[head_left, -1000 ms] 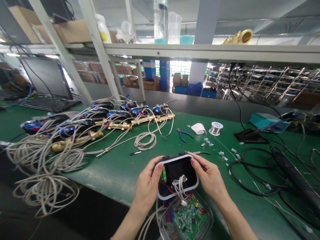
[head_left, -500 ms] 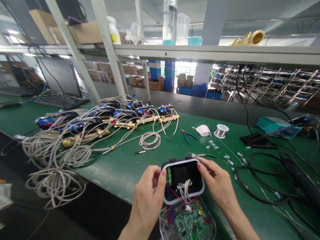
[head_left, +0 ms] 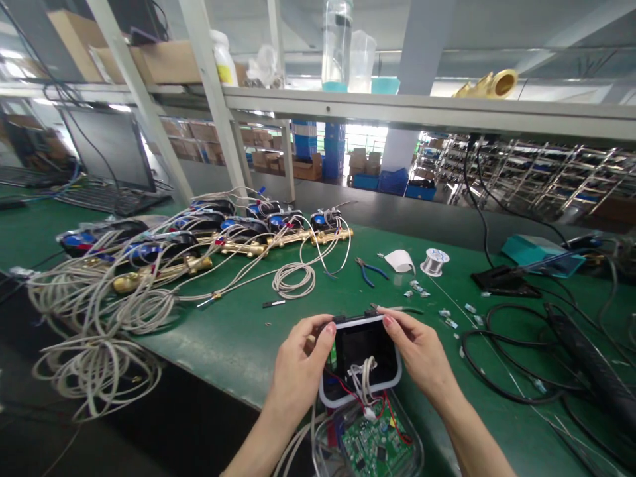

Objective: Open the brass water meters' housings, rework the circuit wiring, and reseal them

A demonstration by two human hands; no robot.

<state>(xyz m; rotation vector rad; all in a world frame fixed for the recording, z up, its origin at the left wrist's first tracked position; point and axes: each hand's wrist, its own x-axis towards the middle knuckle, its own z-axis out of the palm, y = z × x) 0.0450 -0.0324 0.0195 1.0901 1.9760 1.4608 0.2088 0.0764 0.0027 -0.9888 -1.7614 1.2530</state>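
A black housing with a white rim [head_left: 360, 358] is held between both hands at the near edge of the green bench [head_left: 238, 331]. My left hand [head_left: 298, 371] grips its left side, thumb and fingers closed on the rim. My right hand [head_left: 422, 361] clasps its right side. A small bundle of white and red wires [head_left: 365, 377] comes out of the housing down to a green circuit board [head_left: 370, 447] lying in a clear plastic cover [head_left: 407, 444] just below.
A row of brass water meters [head_left: 238, 242] with coiled grey cables [head_left: 94, 311] fills the left of the bench. Blue-handled pliers [head_left: 366, 270], a solder spool [head_left: 434, 262], small clips and black cables [head_left: 521, 358] lie to the right. A monitor [head_left: 106, 149] stands far left.
The housing stays in both hands; my left fingers have shifted up along its left rim. The view has swung slightly.
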